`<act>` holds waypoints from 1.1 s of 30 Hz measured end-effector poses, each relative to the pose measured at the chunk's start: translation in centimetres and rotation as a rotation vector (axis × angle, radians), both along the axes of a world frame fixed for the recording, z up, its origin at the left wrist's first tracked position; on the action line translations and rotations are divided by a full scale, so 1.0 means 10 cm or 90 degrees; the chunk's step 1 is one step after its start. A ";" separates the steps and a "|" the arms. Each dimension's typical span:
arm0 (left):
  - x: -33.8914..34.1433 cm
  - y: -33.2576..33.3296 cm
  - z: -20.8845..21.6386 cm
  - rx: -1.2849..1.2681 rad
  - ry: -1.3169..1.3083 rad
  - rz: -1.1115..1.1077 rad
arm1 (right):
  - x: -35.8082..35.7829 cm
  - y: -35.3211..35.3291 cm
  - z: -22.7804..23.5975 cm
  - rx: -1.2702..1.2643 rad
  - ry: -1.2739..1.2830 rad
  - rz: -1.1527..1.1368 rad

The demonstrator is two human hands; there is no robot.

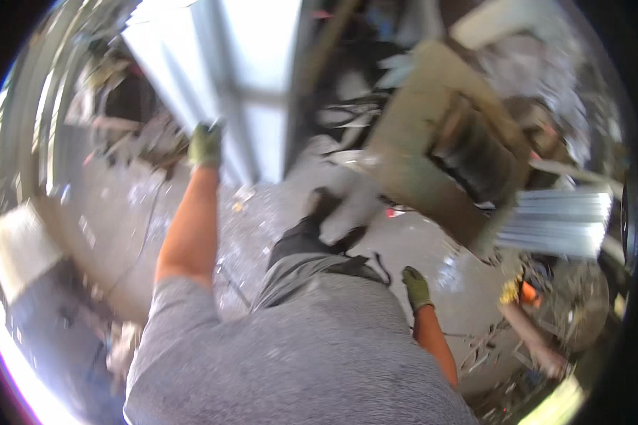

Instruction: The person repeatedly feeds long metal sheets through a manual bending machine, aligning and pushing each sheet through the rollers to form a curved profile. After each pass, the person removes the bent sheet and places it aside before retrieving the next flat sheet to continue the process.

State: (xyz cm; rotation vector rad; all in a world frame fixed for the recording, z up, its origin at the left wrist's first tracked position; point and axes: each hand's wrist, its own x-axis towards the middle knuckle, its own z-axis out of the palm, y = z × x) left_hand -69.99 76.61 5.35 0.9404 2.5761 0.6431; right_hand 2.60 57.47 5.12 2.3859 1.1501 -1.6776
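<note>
My left hand (pixel 205 146), in a green work glove, reaches forward with its fingers closed on the edge of a large, pale metal sheet (pixel 259 134) with long raised ribs. The sheet stretches from the hand to the far edge of the view and is partly washed out by glare. My right hand (pixel 417 289), gloved in the same green, hangs low beside my body. Its fingers look loosely extended, and nothing shows in them. Motion blurs both hands a little.
To the right stands a tan machine (pixel 411 134) with a dark ribbed cylinder (pixel 475 152) in its opening. Shorter ribbed metal sheets (pixel 556 221) lie beyond it. Scraps and a thin cable (pixel 149 219) litter the concrete floor (pixel 262 219). A pale block (pixel 25 244) sits at left.
</note>
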 end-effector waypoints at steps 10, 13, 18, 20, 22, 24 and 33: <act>1.26 -1.96 -1.40 -0.664 -0.087 -0.635 | 1.02 -0.15 0.42 0.066 -0.221 -0.112; 1.70 -2.17 -1.34 -0.636 -0.107 -0.526 | 1.62 -0.08 0.45 0.097 -0.311 -0.207; 2.18 -2.49 -1.12 -0.476 -0.179 -0.267 | 2.96 0.31 0.33 0.173 -0.416 -0.275; 2.41 -2.75 -1.10 -0.491 -0.147 -0.285 | 3.53 0.61 0.19 0.213 -0.453 -0.294; 2.63 -3.10 -1.06 -0.590 -0.062 -0.277 | 4.07 0.93 0.10 0.282 -0.445 -0.313; 2.66 -3.37 -0.97 -0.577 -0.145 -0.321 | 4.49 1.27 0.07 0.400 -0.451 -0.316; 2.89 -4.09 -0.42 -0.554 -0.134 -0.214 | 5.42 2.93 0.78 0.596 -0.394 -0.416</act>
